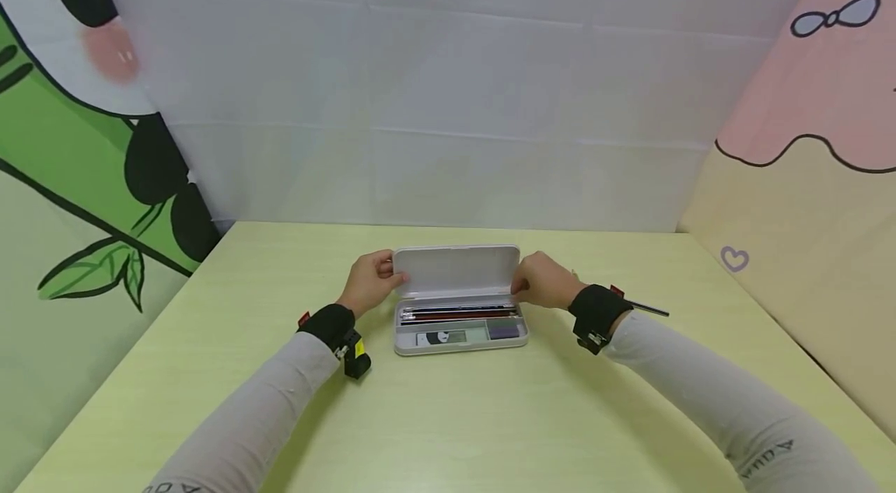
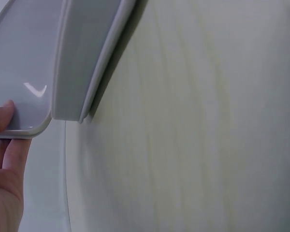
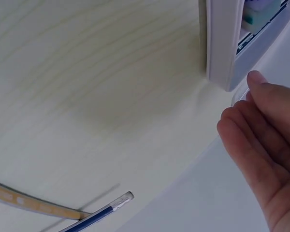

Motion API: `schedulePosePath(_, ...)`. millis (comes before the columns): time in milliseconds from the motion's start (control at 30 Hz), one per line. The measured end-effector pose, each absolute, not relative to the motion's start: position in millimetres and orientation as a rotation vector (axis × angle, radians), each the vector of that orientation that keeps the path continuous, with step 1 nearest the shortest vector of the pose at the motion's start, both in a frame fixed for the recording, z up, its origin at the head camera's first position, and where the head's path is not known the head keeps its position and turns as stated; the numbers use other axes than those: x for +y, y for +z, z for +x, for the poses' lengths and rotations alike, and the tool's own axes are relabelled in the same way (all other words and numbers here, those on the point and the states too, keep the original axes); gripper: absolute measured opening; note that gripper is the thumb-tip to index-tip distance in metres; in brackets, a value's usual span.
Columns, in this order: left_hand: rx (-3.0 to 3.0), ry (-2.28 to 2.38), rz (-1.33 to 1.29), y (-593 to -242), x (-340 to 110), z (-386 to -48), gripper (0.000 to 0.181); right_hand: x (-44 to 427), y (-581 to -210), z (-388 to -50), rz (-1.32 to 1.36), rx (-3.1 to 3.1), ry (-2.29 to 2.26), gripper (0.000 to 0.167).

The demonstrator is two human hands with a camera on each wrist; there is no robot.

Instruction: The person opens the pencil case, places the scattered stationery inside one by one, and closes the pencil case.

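Note:
A white pencil case (image 1: 460,349) lies on the table with its lid (image 1: 458,269) raised. My left hand (image 1: 371,281) pinches the lid's left edge, thumb on the inner face and fingers behind, as the left wrist view also shows. At the lid's lower right, my right hand (image 1: 546,281) has curled fingers, with thumb and fingertips at the lid's edge (image 3: 238,96). Several pencils (image 1: 458,315) lie lengthwise inside the case. In front of them sit a white item with a dark picture (image 1: 439,337) and a purple block (image 1: 502,331).
A dark pencil (image 1: 647,308) lies behind my right wrist; the right wrist view shows a blue pencil (image 3: 99,216) with a metallic end beside a yellow strip (image 3: 38,205). The pale table (image 1: 448,423) meets a white cloth backdrop (image 1: 448,89) and printed side panels.

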State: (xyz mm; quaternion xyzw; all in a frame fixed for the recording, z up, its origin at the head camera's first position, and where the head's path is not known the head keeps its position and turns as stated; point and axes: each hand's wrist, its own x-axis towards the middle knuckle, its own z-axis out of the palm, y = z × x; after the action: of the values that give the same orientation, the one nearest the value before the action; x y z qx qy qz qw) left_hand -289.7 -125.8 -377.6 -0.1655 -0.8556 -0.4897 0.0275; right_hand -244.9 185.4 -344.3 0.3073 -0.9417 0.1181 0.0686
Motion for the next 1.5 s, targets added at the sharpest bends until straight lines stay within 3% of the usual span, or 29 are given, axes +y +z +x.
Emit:
schedulePosePath(733,-2.621,-1.503,-0.482,-377,-117,-300,0.037,272,-342,-272,0.768,-2.844,0.377,0.003)
schedulePosePath(1500,-2.604,-1.515,-0.425,-376,-105,-313,0.037,329,-351,-309,0.69,-2.882,0.305,0.01)
